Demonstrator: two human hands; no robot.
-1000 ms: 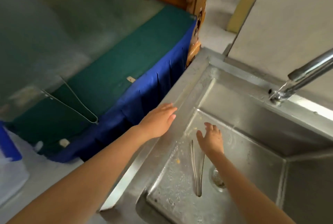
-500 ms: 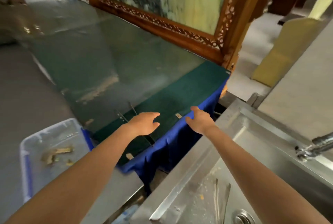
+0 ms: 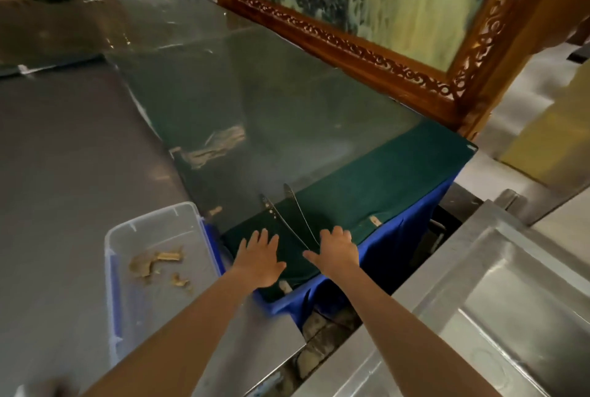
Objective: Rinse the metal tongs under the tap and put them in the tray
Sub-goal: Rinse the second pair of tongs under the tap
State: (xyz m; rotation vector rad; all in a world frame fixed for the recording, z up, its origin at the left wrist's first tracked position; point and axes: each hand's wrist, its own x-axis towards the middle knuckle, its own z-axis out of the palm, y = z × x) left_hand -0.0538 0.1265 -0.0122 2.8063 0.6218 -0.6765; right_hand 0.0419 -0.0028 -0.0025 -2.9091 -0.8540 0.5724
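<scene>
A pair of thin metal tongs (image 3: 289, 216) lies on the green glass-topped table (image 3: 367, 192), its two arms spread toward the far side and its joined end near me. My right hand (image 3: 336, 249) hovers over that joined end with fingers spread, covering it. My left hand (image 3: 260, 257) is flat and open just left of the tongs, holding nothing. A clear plastic tray with a blue rim (image 3: 153, 269) sits to the left on the steel counter, with a few brown scraps inside. The steel sink (image 3: 498, 310) is at the lower right; its tap is out of view.
A carved wooden frame (image 3: 351, 45) stands behind the green table. A blue cloth skirt (image 3: 396, 243) hangs down the table's side, with a dark gap between it and the sink. The grey steel counter (image 3: 64, 173) stretches to the left.
The view swung left from the sink to the table. Both hands left the sink and came down by the tongs on the green table. The tongs in the sink dropped out of view.
</scene>
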